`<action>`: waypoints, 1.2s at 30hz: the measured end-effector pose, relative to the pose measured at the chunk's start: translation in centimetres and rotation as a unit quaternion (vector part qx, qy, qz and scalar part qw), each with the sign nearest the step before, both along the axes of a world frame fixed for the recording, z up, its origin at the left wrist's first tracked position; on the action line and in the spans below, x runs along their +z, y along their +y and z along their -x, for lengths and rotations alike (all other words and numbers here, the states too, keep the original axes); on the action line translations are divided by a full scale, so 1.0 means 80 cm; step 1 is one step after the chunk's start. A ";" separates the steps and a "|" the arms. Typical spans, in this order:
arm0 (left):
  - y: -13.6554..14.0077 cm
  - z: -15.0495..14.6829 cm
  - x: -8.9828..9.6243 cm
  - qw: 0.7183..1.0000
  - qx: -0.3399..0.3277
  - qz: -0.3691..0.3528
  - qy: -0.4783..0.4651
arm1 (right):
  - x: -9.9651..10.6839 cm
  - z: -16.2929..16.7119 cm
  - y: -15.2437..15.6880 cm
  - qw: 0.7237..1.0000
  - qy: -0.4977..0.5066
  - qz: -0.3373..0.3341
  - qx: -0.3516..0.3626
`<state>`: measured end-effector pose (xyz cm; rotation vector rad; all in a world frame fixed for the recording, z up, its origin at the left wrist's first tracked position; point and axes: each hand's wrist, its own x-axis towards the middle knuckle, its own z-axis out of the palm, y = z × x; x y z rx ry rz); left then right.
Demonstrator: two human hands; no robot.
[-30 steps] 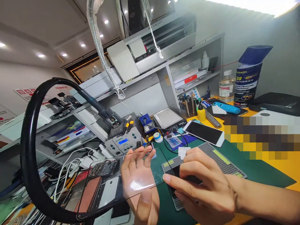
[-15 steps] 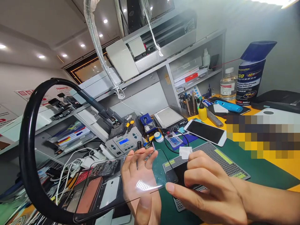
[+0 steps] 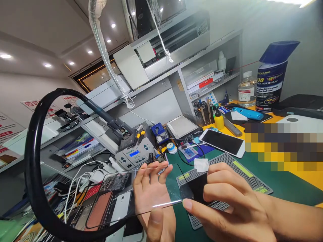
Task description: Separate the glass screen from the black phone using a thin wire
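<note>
A clear glass screen protector with a thin black border (image 3: pixel 174 188) is held up, tilted, in my left hand (image 3: pixel 155 198). Its long edges rest between the fingertips on the far side and the thumb on the near side. My right hand (image 3: pixel 229 198) is at the protector's right end, fingers curled and thumb tip by its near corner. Something small and pale shows among the curled fingers, too hidden to name. Beneath lies a grey perforated pad (image 3: pixel 242 171) with a dark phone-like panel (image 3: pixel 198 185) on it, partly covered by my right hand.
A white phone (image 3: pixel 223 143) lies beyond the pad, near a white wipe (image 3: pixel 201 165). A black hose (image 3: pixel 32 161) loops at left from the hot-air station (image 3: pixel 135 154). Phones and cables crowd the left. A spray can (image 3: pixel 271 84) stands at back right.
The protector has tilted, and the bright reflection on it has narrowed to a strip. My right hand has shifted slightly right. My left hand keeps its hold.
</note>
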<state>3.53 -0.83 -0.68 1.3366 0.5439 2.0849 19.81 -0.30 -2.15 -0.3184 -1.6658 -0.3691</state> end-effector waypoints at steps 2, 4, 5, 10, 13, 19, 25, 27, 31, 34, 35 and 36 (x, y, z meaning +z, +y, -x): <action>-0.001 -0.001 0.001 1.000 -0.003 0.008 0.004 | 0.001 0.000 -0.002 1.000 0.003 0.005 0.008; -0.001 -0.003 0.002 1.000 0.011 0.010 -0.003 | 0.004 0.000 -0.003 1.000 0.003 0.010 0.017; 0.000 -0.004 0.002 1.000 0.019 0.008 -0.007 | 0.007 0.001 -0.004 1.000 -0.001 0.011 0.022; -0.001 -0.010 0.001 1.000 0.016 0.012 -0.017 | 0.012 0.005 -0.008 0.999 0.000 0.022 0.034; -0.003 -0.009 0.003 0.999 -0.001 0.017 -0.028 | 0.011 0.006 -0.012 0.998 0.015 0.053 0.036; -0.004 -0.008 0.010 0.999 -0.014 0.019 -0.033 | 0.022 -0.009 -0.009 0.998 -0.026 0.033 0.044; -0.006 -0.009 0.012 0.999 -0.012 0.040 -0.028 | 0.030 -0.012 -0.007 0.997 -0.040 0.033 0.055; -0.008 -0.010 0.013 0.998 -0.008 0.051 -0.027 | 0.026 -0.008 -0.010 0.997 -0.015 0.053 0.052; -0.009 -0.010 0.014 0.998 -0.001 0.065 -0.019 | 0.017 0.000 -0.014 0.996 0.020 0.076 0.039; -0.008 -0.008 0.013 0.998 -0.003 0.065 -0.019 | 0.014 0.002 -0.015 0.995 0.021 0.084 0.047; -0.008 -0.008 0.013 0.998 -0.005 0.064 -0.020 | 0.014 0.003 -0.016 0.995 0.023 0.086 0.048; -0.008 -0.007 0.012 0.998 -0.007 0.064 -0.022 | 0.014 0.003 -0.016 0.995 0.021 0.083 0.051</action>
